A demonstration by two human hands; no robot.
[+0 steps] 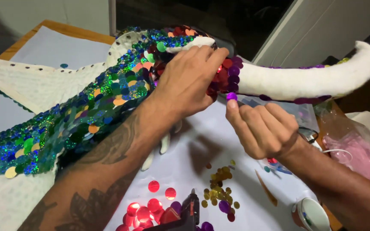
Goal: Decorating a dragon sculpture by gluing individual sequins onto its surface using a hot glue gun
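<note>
- My left hand (189, 77) rests flat on the sequined figure (99, 98), grip open.
- My right hand (262, 128) has its grip pinched closed on a purple sequin (231, 96) just under the figure's white foam tail (313, 79).

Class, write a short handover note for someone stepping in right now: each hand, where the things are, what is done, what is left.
Left hand: pressed flat on the sequined form, steadying it where the purple sequins end.
Right hand: pinches one purple sequin at its fingertips, just under that edge.
Glue gun lies on the white table by loose red sequins and gold sequins.
Done: green, blue and red sequins cover the form's left part.
Left: the white horn on the right is mostly bare.
</note>
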